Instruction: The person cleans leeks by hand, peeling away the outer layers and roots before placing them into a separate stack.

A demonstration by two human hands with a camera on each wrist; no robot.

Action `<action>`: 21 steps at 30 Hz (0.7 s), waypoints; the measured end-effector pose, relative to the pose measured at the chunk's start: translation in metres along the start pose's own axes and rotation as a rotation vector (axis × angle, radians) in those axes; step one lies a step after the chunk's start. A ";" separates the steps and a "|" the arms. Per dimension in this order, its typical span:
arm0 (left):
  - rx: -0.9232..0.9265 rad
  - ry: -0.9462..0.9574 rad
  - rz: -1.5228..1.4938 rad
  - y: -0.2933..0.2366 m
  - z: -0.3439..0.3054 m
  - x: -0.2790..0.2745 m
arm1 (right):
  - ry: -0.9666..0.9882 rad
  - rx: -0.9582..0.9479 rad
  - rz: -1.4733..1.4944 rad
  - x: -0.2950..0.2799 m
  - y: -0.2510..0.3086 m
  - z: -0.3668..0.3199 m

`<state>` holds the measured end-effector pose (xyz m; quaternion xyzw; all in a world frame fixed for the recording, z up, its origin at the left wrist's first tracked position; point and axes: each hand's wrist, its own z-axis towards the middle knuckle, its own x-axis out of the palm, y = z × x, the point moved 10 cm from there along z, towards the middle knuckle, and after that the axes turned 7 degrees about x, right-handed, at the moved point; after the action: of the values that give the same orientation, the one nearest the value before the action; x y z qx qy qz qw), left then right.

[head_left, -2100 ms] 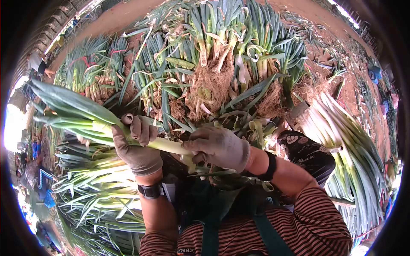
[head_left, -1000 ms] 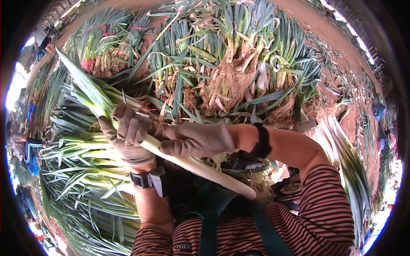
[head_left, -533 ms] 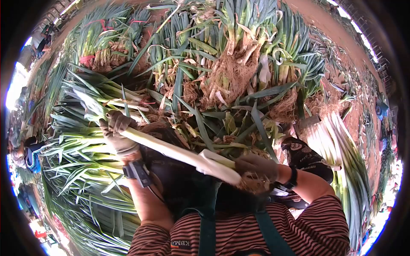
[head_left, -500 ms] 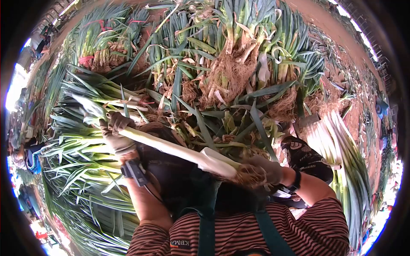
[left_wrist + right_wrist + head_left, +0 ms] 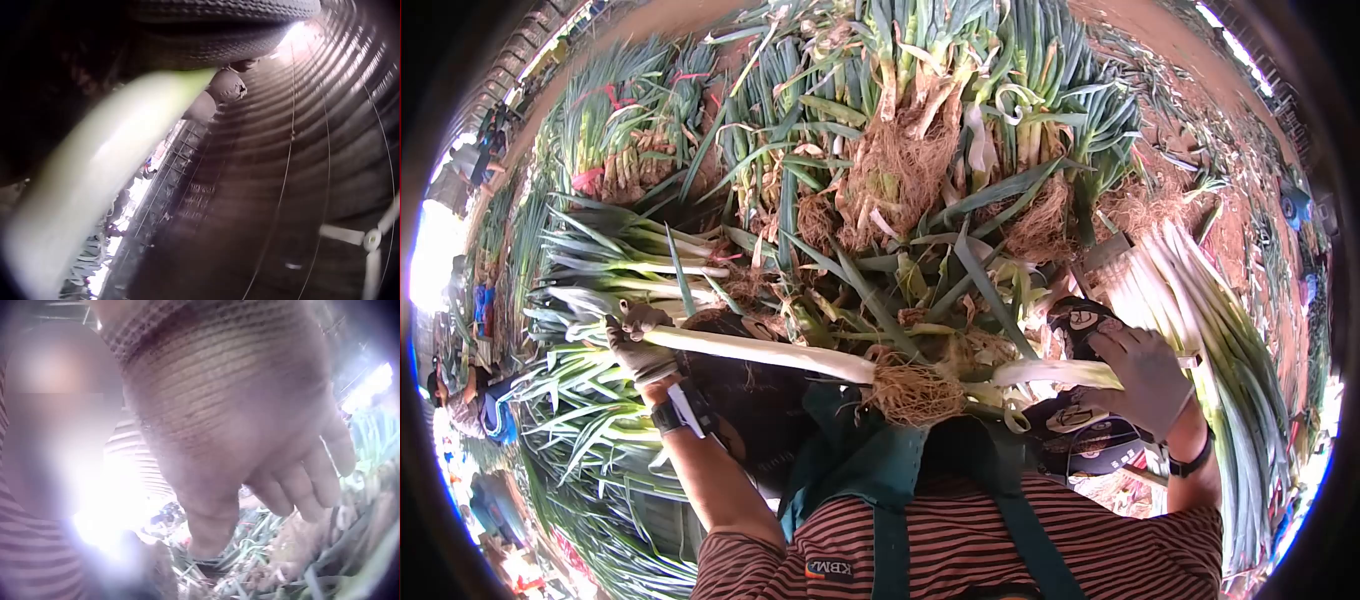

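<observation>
My left hand point(image 5: 638, 335), in a knitted glove, grips a leek point(image 5: 765, 355) just below its green leaves. Its long white shaft reaches right across my lap and ends in a shaggy brown root tuft point(image 5: 912, 390). The left wrist view has the pale shaft close up, with gloved fingertips curled past it. My right hand point(image 5: 1145, 380), also gloved, is over my right knee with its fingers spread and loose. A pale peeled leek layer point(image 5: 1055, 373) lies just left of it, its end meeting the fingers in the head view. The right wrist view shows nothing inside that hand.
White-stemmed leeks point(image 5: 1165, 285) lie in a pile at the right. Leafy leeks point(image 5: 595, 390) are heaped at the left. Rooted leek bundles point(image 5: 910, 150) stand in front, with leaf scraps point(image 5: 920, 285) before my knees.
My right hand has left the root end and moved right, its fingers now spread. A pale layer has come away from the shaft; my left hand has shifted left and down with the leek.
</observation>
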<state>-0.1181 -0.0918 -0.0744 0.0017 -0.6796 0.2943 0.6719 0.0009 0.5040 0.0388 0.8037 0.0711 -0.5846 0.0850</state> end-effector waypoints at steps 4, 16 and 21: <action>0.150 0.059 0.252 -0.010 -0.001 0.045 | -0.082 -0.247 0.289 -0.014 0.054 0.040; 0.235 -0.540 0.970 -0.388 0.038 -0.169 | 0.115 -0.301 0.047 0.047 0.086 0.108; 0.250 -0.789 0.997 -0.336 -0.022 -0.194 | 0.146 -0.247 0.186 0.031 0.089 0.154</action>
<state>0.0547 -0.4365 -0.1196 -0.1279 -0.7553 0.6252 0.1493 -0.1133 0.3843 -0.0329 0.8307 0.0737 -0.5009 0.2316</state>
